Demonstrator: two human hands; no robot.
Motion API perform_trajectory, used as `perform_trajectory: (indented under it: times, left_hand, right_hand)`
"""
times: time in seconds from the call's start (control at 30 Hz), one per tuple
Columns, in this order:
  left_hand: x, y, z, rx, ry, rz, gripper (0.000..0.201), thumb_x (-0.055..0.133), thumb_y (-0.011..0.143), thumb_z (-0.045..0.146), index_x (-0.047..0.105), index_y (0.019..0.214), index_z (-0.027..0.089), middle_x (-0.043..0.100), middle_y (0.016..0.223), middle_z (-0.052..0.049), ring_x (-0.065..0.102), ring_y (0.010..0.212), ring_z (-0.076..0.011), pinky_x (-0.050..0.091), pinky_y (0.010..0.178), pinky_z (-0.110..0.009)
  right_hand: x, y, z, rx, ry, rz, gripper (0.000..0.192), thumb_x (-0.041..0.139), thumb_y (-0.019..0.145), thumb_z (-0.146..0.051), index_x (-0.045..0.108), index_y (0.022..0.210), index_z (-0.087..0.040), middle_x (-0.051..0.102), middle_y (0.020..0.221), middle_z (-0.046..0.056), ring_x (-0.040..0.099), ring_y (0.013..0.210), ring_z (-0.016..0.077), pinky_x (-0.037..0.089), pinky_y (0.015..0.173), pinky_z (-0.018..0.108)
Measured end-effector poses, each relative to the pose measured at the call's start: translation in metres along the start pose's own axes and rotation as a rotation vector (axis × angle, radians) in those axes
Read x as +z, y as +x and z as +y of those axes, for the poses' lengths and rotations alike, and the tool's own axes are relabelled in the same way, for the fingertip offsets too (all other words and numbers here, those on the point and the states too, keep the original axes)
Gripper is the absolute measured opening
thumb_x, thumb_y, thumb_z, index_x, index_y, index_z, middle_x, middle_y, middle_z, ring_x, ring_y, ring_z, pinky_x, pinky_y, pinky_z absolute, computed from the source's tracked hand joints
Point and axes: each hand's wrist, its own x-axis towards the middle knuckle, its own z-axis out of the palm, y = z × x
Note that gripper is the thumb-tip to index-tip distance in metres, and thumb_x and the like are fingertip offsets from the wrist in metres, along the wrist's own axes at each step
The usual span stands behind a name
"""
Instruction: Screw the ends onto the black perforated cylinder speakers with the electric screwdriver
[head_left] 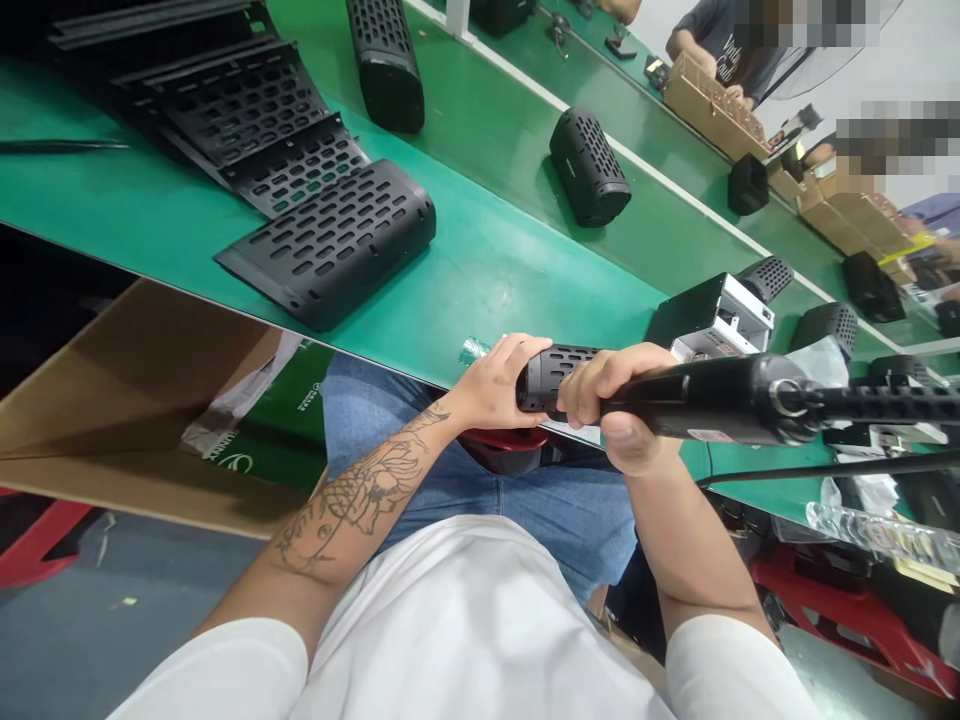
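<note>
Here, left hand (495,385) on perforated speaker shell (555,372), labels unreadable

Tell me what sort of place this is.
Most likely a factory assembly line. A long green belt carries identical black perforated shells, other workers sit along it with boxes of parts, and the right hand grips a power tool.

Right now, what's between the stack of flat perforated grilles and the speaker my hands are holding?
In the head view, only bare green belt lies between the stacked grilles and the held speaker; left hand and right hand both grip it.
</note>
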Motion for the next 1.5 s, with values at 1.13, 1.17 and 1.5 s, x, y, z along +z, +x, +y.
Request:
perform_trajectory:
  times: [1.13, 1.17, 1.5]
  left_hand:
    - [0.009, 0.092, 0.086, 0.151, 0.762, -0.401, 0.114, 0.105, 0.094, 0.063, 0.062, 0.185, 0.008, 0.080, 0.142, -0.029, 0.072, 0.131, -0.0497, 0.048, 0.121, -0.058]
    - [0.011, 0.088, 0.087, 0.131, 0.762, -0.385, 0.114, 0.105, 0.095, 0.063, 0.062, 0.185, 0.008, 0.079, 0.141, -0.028, 0.071, 0.131, -0.0500, 0.048, 0.121, -0.058]
    - [0.011, 0.082, 0.095, 0.065, 0.683, -0.367, 0.107, 0.100, 0.100, 0.060, 0.062, 0.188, 0.011, 0.078, 0.142, -0.027, 0.068, 0.135, -0.0504, 0.047, 0.125, -0.060]
  right_hand:
    - [-0.113, -0.054, -0.079, -0.159, -0.237, 0.574, 0.043, 0.097, 0.097, -0.075, 0.085, 0.098, -0.033, 0.068, 0.057, -0.008, 0.054, 0.034, 0.0185, 0.058, 0.040, 0.036]
    - [-0.107, -0.053, -0.076, -0.150, -0.210, 0.527, 0.043, 0.096, 0.099, -0.074, 0.085, 0.098, -0.033, 0.067, 0.056, -0.008, 0.052, 0.033, 0.0178, 0.056, 0.039, 0.035]
    - [-0.091, -0.046, -0.050, -0.099, -0.124, 0.473, 0.034, 0.105, 0.098, -0.057, 0.086, 0.099, -0.028, 0.073, 0.061, -0.007, 0.064, 0.042, 0.0165, 0.065, 0.049, 0.032]
